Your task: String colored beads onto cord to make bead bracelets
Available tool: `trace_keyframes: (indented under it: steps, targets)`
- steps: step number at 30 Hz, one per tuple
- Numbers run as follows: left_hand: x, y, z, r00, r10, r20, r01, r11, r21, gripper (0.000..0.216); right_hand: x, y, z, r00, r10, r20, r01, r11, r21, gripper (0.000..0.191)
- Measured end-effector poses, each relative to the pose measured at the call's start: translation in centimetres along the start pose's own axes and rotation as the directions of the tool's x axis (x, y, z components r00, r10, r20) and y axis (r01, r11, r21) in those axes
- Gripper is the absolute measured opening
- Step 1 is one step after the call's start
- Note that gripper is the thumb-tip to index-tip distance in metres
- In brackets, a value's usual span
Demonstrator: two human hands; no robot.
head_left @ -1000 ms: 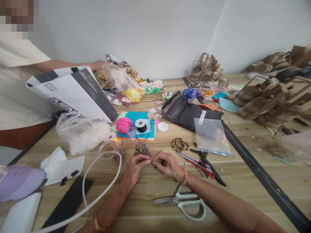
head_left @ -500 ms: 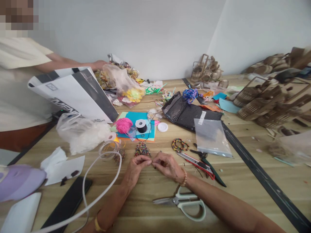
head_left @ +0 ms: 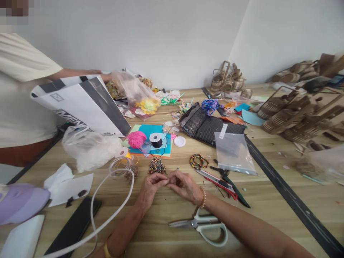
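Note:
My left hand (head_left: 152, 190) is closed in a pinch, thumb against forefinger, with its fingertips meeting those of my right hand (head_left: 185, 185). My right hand pinches too, and whatever lies between the fingertips is too small to make out. Just beyond them is a pile of multicoloured beads (head_left: 157, 167). Black cord loops up from near the beads to a white spool of black cord (head_left: 156, 140). To the right lies a coiled string of beads (head_left: 199, 161). Scissors with pale green handles (head_left: 212, 227) rest below my right wrist.
A red utility knife (head_left: 217, 183) and green-handled pliers (head_left: 236, 190) lie right of my hands. Pink yarn (head_left: 137, 139) sits on coloured paper (head_left: 167, 143). A white cable (head_left: 118, 211) curves past my left forearm. A co-worker's arm (head_left: 77, 74) reaches behind a white bag (head_left: 88, 107).
My right fingers have shifted slightly and draw closer over the left fingertips. The co-worker's hand has moved left, behind the white bag, and the plastic bag beside it has shifted.

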State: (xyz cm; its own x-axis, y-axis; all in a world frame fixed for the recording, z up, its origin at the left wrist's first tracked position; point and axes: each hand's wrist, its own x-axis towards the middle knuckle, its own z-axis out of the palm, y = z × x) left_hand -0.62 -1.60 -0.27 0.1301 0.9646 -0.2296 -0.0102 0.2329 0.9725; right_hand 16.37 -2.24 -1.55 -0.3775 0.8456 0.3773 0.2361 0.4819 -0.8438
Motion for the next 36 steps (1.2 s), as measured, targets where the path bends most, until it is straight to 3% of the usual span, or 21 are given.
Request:
trace_keyframes:
  steps: [7,14,36]
  targets:
    - [0.14,-0.27,-0.16,0.999,-0.038,0.020,0.038,0.999,0.013,0.022,-0.16,0.45,0.19,0.997,-0.076,-0.027,0.075,0.997,-0.013,0.013]
    - [0.16,0.03,-0.22,0.998,0.036,0.059,-0.039,0.998,0.054,0.014,-0.12,0.36,0.14,0.996,-0.085,-0.018,0.084,0.996,-0.038,0.015]
    - [0.20,-0.02,-0.39,0.988,0.105,0.110,-0.113,0.991,0.075,0.014,-0.03,0.27,0.11,0.994,-0.106,0.000,0.106,0.994,-0.039,0.011]
